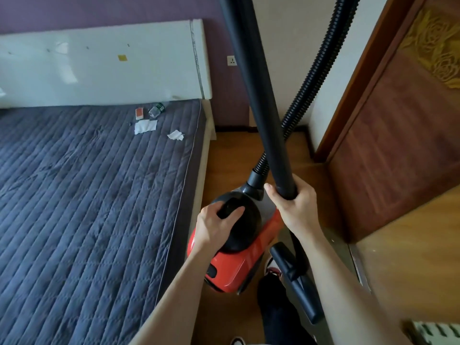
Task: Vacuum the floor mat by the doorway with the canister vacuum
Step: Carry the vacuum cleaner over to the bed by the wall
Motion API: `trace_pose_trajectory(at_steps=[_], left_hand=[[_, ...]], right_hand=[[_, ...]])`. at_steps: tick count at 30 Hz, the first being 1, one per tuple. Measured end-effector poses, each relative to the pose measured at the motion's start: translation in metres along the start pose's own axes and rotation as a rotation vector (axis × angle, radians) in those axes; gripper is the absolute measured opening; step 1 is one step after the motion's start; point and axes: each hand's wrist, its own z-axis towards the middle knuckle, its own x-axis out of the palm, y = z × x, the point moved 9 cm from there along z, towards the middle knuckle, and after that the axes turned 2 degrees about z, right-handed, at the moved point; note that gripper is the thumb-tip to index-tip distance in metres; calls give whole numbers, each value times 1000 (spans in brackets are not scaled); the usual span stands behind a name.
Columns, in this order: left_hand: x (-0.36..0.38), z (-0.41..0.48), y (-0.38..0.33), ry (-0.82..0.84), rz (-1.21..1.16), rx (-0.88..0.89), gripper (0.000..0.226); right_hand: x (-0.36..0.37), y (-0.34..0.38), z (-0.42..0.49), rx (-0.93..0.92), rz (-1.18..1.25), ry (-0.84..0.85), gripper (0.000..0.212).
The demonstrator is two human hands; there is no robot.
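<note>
Stage: setup, no vacuuming begun | canister vacuum [239, 265] is held between bed [87, 195] and door [398, 135] | left grip [219, 226] is curled on its black top | right grip [292, 204] is clamped round the wand [256, 95] end | floor mat is not seen; all cleaning is judged left

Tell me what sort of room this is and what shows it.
Most likely a home bedroom: a grey-blue quilted bed cover below a glossy white headboard fills the left, and a carved brown wooden door stands on the right.
</note>
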Motion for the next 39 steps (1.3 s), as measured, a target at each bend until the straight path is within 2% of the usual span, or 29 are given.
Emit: trace_pose_trajectory(at_steps=[7,15,22,27,31,34,39], left_hand=[[53,128,-18,22,39,-40,23],[95,269,-77,-27,35,-20,26],[102,361,-100,-105,46,13,33],[109,425,-96,-106,60,1,30],[117,486,-91,-82,60,-24,26],[118,550,-91,-60,29,-20,24],[128,659,-108,54,71,20,30]], right_hand=[[14,-65,139,28,46,35,38],[12,-112,303,26,106,78,33],[38,-134,397,-54,125,113,37],[66,-163,452,-27,96,129,28],[87,-187,501,-7,66,114,31],[107,-211,554,14,25,62,22],[142,-229,644,30,-48,25,18]])
